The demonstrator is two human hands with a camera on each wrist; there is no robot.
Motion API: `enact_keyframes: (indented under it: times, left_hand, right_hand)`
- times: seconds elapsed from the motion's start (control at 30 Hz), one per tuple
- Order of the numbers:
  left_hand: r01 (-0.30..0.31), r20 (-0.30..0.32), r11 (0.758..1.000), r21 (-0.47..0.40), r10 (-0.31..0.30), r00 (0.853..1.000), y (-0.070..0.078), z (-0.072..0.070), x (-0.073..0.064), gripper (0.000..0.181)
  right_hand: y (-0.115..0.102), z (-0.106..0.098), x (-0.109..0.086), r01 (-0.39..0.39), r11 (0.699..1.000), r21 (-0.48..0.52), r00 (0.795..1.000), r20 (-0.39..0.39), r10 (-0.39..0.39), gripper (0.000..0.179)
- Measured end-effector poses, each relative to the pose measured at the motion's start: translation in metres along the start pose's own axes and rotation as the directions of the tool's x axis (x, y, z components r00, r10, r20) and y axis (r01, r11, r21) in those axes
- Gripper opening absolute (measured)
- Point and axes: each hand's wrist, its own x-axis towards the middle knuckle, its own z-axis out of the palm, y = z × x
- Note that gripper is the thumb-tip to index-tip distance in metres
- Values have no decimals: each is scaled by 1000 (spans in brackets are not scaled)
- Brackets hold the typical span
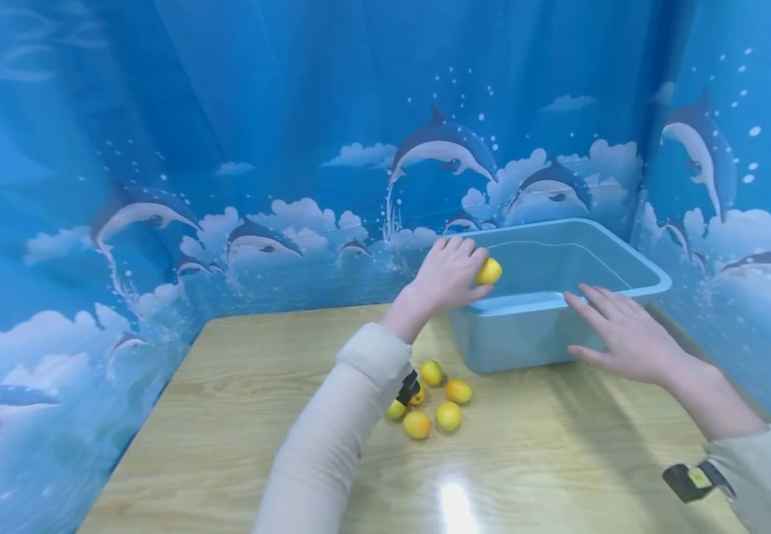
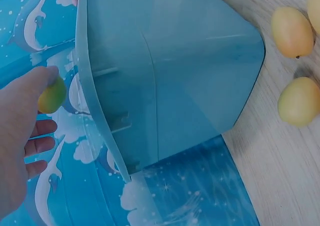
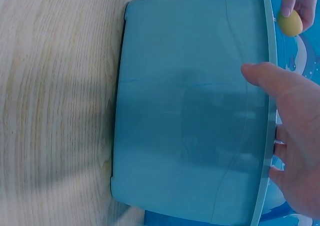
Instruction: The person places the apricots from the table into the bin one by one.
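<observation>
My left hand (image 1: 448, 273) pinches a yellow fruit (image 1: 489, 271) between thumb and fingers, just above the left end of a blue plastic bin (image 1: 522, 341). In the left wrist view this fruit (image 2: 53, 95) looks greenish yellow, and the other fingers stand apart from it. My right hand (image 1: 626, 337) is at the bin's near rim, its fingers stretched over the edge and the thumb outside the wall. Several similar yellow fruits with an orange blush (image 1: 448, 416) lie grouped on the table, partly hidden behind my left sleeve.
The wooden table (image 1: 245, 386) carries the bin at its far right. Blue curtains with dolphins (image 1: 292, 148) stand close behind and on both sides. A dark strap with a small device (image 1: 692, 480) is on the right wrist.
</observation>
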Motion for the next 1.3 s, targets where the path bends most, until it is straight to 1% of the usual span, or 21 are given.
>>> enact_keyframes:
  times: [0.17,0.23,0.33,0.43,0.53,0.6,0.67,0.77,0.83,1.1,1.2,1.3]
  left_hand:
    - [18,53,1000,-17,-17,998,1,0,0,65]
    - [27,60,999,-29,-25,998,-1,1,-3,66]
    - [34,52,999,-39,-32,998,-7,4,-11,62]
    - [24,-5,998,-53,-24,1000,-16,10,-24,56]
    - [3,-81,999,-48,-7,997,-24,16,-39,50]
    - [0,-96,999,-48,-4,995,-29,19,-49,49]
    - [6,-85,999,-50,-10,996,-34,22,-59,48]
    - [22,-34,998,-55,-24,999,-40,26,-74,48]
    - [22,-18,999,-43,-22,1000,-44,31,-84,48]
    - [-27,-8,999,21,27,1000,-53,57,-126,50]
    - [-42,-2,999,34,42,999,-55,65,-139,49]
    - [-60,20,997,51,59,998,-57,71,-150,49]
  right_hand:
    - [0,-1,1,2,1000,-8,1000,7,-2,81]
    - [0,-1,1,2,1000,-9,1000,8,-2,80]
    - [-1,-2,1,-7,1000,-4,1000,13,7,80]
    - [-1,-2,1,-11,1000,-1,1000,28,11,81]
    - [-1,-2,2,-11,1000,-11,999,37,12,82]
    - [-1,-2,2,-6,1000,-14,999,37,7,82]
    - [0,-2,2,-4,1000,-14,999,32,5,82]
    - [0,-1,1,-9,1000,1,1000,28,9,82]
    - [0,-1,1,-13,1000,4,1000,27,12,83]
    - [0,1,-1,-13,1000,20,1000,24,12,83]
    - [-1,1,0,-14,1000,20,1000,22,13,83]
    - [-1,1,1,-21,1000,18,1000,20,20,83]
